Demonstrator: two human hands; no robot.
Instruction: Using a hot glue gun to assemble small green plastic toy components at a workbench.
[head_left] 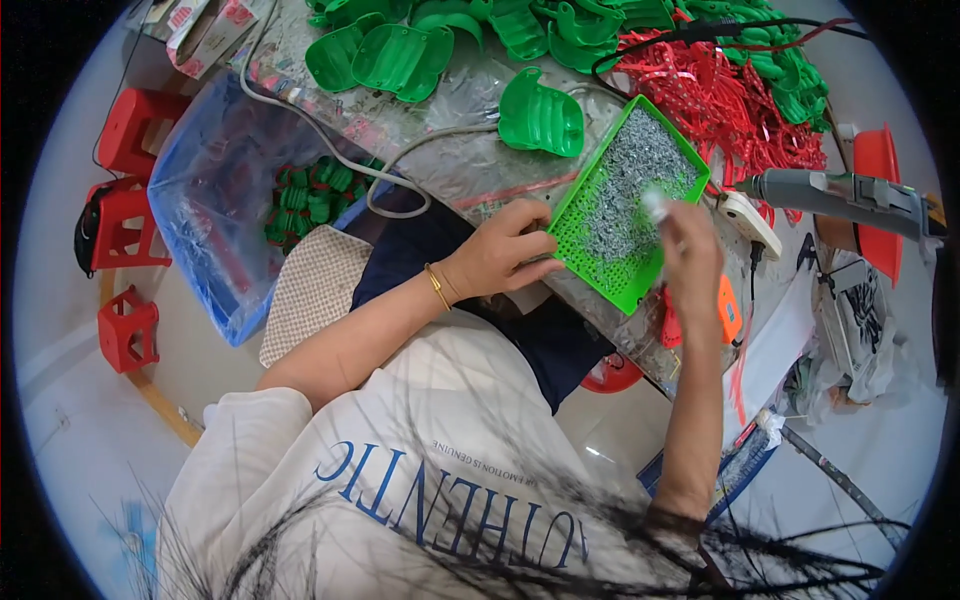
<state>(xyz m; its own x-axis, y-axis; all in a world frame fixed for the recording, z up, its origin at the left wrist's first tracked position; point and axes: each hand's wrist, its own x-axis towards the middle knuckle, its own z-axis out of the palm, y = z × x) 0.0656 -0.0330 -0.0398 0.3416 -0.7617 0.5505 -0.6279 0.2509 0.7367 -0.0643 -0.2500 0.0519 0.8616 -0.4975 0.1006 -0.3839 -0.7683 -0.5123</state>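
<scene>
A bright green perforated tray (574, 212) lies tilted on the worktable, with a heap of small silvery metal pieces (640, 165), too small to name, spread over its floor. My left hand (508, 250) is at the tray's left corner, fingers and thumb closed about the rim. Over the tray's right side, my right hand (692, 255) is closed and smeared by motion. A small whitish blurred thing (655, 203) shows at its fingertips; its kind is unclear. Just beyond the tray lies a curved green plastic piece (540, 113).
More green pieces (405, 60) and a pile of red straps (690, 90) cover the table's far side. A grey cable (330, 140) crosses its left. Right of the tray are a power strip (750, 225) and a grey tool (840, 195). A lined blue bin (200, 210) stands left.
</scene>
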